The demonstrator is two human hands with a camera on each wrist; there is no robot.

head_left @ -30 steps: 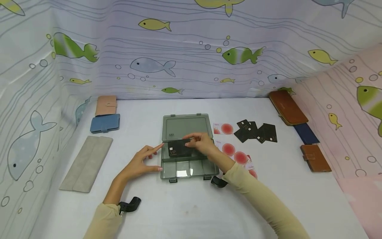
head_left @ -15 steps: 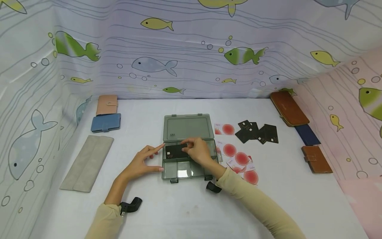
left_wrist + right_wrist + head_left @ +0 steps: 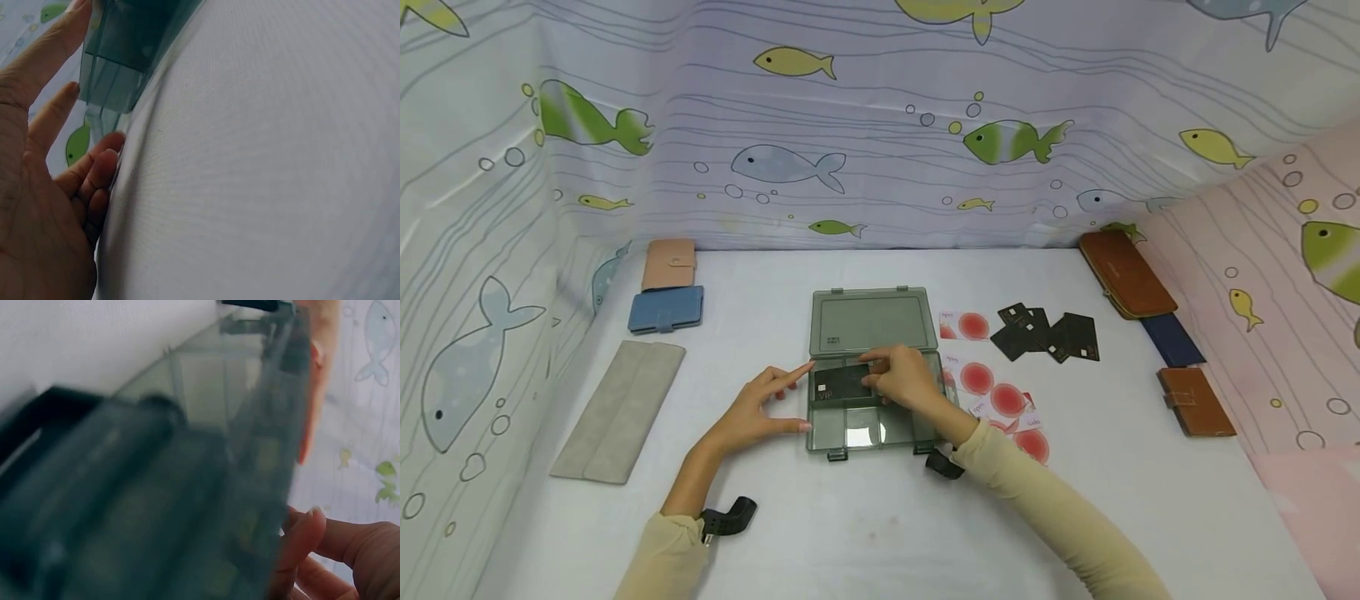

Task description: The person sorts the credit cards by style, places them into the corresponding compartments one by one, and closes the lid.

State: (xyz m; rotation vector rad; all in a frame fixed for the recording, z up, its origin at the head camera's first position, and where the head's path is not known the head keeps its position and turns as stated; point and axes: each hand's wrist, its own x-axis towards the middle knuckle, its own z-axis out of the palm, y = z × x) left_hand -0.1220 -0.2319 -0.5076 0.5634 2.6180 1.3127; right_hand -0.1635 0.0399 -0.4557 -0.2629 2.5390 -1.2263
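A fish-print cloth (image 3: 880,125) backed a white table (image 3: 880,533). A blue wallet (image 3: 666,309) and grey folder (image 3: 617,412) lay at left, a brown purse (image 3: 1127,275) at far right; black cards (image 3: 1030,329) and red-and-white cards (image 3: 976,377) lay beside the open green-tinted compartment box (image 3: 827,429), the right sleeve (image 3: 1060,517) overlapping the nearest. The left hand (image 3: 748,408), thumb and index spread wide, touched the box's left edge. The right hand (image 3: 901,379) pinched a black VIP card (image 3: 838,385) at the box's lid-side compartments, fingers hiding its right end.
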